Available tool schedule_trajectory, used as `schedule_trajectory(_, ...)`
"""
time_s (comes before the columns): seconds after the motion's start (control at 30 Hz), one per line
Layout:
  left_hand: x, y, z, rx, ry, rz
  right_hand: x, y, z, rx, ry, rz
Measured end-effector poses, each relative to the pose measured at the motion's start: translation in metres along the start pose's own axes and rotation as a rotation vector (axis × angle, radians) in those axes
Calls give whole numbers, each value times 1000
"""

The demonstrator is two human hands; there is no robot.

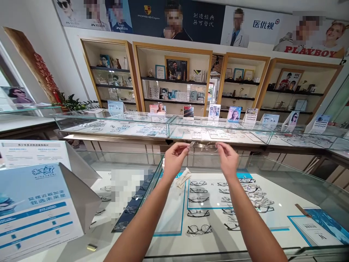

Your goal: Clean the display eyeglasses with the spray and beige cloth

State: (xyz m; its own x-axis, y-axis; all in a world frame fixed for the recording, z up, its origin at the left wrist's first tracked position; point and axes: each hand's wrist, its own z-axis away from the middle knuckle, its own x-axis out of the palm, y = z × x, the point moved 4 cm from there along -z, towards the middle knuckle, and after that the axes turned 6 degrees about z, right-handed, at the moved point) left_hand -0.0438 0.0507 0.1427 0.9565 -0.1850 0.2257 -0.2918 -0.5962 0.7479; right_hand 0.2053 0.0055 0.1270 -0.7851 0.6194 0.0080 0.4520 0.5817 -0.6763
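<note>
Both arms reach forward over a glass display counter [174,251], holding a pair of eyeglasses [205,147] with thin, clear-looking rims up at its far side. My left hand [176,156] pinches the left end of the glasses between thumb and fingers. At the opposite end, my right hand [228,158] has its fingers closed on the frame. The fine details of the glasses are hard to make out. Below my left hand lies a crumpled beige cloth or strip [184,177]. Rows of eyeglasses [198,213] lie under the glass between and beside my forearms.
Folded cardboard signs [40,207] stand on the counter at the left, near a small gold-coloured piece [92,247]. A blue-edged card [313,231] lies at the right. Beyond an aisle runs another glass showcase [131,127] topped with signs, with wall shelves [174,82] behind.
</note>
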Motion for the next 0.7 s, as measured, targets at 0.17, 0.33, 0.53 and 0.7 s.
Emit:
schedule_trajectory(0.17,-19,-73,31,-390,-8,107,-4,52,48,39,-174,198)
schedule_trajectory(0.33,-26,-118,54,-587,91,233,-7,69,61,-11,-291,327)
schedule_trajectory(0.53,-27,-132,60,-634,50,276,-6,99,61,130,-320,292)
schedule_trajectory(0.7,-26,-130,61,-621,-41,251,-4,108,63,279,-340,160)
